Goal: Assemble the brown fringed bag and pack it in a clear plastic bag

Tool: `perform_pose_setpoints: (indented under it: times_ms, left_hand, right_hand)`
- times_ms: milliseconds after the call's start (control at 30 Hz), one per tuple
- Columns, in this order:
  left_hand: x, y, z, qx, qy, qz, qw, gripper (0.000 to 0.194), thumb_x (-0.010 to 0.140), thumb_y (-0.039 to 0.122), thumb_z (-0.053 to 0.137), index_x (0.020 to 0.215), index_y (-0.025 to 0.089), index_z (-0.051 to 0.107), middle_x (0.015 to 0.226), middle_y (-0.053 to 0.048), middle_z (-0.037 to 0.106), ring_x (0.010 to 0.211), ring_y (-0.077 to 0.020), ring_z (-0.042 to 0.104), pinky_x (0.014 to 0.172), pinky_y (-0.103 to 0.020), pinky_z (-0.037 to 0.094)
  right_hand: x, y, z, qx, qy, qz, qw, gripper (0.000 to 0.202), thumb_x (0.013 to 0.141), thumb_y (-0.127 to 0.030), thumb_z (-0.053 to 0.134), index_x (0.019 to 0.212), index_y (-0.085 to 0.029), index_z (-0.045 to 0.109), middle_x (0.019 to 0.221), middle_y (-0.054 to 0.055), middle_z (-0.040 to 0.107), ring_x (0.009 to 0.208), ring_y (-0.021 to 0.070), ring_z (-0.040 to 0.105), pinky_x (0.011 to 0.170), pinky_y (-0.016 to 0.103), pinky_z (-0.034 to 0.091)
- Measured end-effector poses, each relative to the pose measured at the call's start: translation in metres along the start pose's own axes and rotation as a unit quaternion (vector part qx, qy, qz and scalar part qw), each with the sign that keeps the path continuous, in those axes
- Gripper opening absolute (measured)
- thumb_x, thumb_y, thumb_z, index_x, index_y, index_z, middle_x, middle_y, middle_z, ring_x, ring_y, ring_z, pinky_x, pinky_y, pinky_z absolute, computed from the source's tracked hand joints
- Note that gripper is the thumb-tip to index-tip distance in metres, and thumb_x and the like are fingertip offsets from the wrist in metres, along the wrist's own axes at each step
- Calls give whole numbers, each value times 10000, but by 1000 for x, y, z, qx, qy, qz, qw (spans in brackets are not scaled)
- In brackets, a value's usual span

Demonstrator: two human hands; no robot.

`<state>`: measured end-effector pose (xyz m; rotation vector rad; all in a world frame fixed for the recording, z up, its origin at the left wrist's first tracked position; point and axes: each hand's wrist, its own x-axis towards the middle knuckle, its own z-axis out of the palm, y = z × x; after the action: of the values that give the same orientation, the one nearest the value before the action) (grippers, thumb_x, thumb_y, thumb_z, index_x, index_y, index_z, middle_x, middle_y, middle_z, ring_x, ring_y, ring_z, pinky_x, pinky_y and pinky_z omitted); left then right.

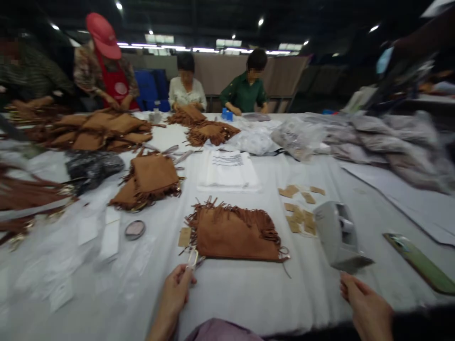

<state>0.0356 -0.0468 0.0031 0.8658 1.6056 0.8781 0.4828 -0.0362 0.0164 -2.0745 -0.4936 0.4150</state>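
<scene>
A brown suede fringed bag (238,234) lies flat in front of me, with a tan paper tag (184,237) at its left edge. My left hand (176,286) pinches a shiny oblong metal clasp (193,258) at the bag's lower left corner. At the right, my right hand (366,300) has thumb and fingertips pressed together just below the grey tape dispenser's (334,234) cutting end; whatever is between them is too small to make out. Several small tan tags (302,219) are scattered between bag and dispenser.
Printed white plastic bags (229,170) are stacked beyond the bag. More fringed bags (152,175) lie at left, near a small round tin (135,229) and white cards (110,234). A green phone (419,263) lies at right. Co-workers (249,87) handle bags across the table.
</scene>
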Motion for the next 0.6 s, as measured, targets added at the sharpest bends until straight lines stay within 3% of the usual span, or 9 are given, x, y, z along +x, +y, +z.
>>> perform_pose_setpoints:
  times_ms: [100,167,267,333,400,600]
  left_hand:
    - [7,-3,3,5,21,10,1000,504,757,638,467,875,160,574,661,1,599,352,-68,348,367,-210,238]
    - [7,-4,5,20,37,26,999,484,790,609,444,907,161,583,676,-3,606,373,-80,371,385,-216,258]
    - [2,-4,7,56,54,68,995,430,838,556,426,872,168,607,662,-11,605,486,-124,473,480,-229,337]
    - [-1,-4,6,76,61,95,991,385,859,511,427,847,176,617,676,-22,619,601,-158,538,576,-242,380]
    - [-2,-4,5,83,63,114,988,341,871,470,432,857,188,622,718,-28,640,681,-177,567,648,-251,394]
    - [-5,-3,4,107,60,126,984,260,899,377,412,896,220,620,764,-21,668,705,-183,593,671,-256,380]
  right_hand:
    - [-58,-34,55,17,-228,-27,973,383,507,-505,699,680,-165,657,548,28,604,502,164,532,499,299,461]
    - [-115,-60,88,9,-412,-87,907,379,617,-531,674,703,-162,667,534,-2,562,509,134,496,507,264,422]
    - [-194,-87,128,22,-583,-97,806,358,698,-520,638,693,-162,648,553,-18,544,514,113,477,507,239,386]
    - [-226,-94,148,30,-638,-94,763,355,712,-516,630,656,-165,620,547,-24,532,503,105,467,493,229,362]
    - [-242,-94,163,24,-659,-100,745,348,721,-501,621,625,-167,601,526,-29,521,491,101,455,479,222,341]
    - [-247,-87,190,-20,-651,-132,747,282,684,-396,647,538,-156,618,465,-31,531,454,90,414,443,211,283]
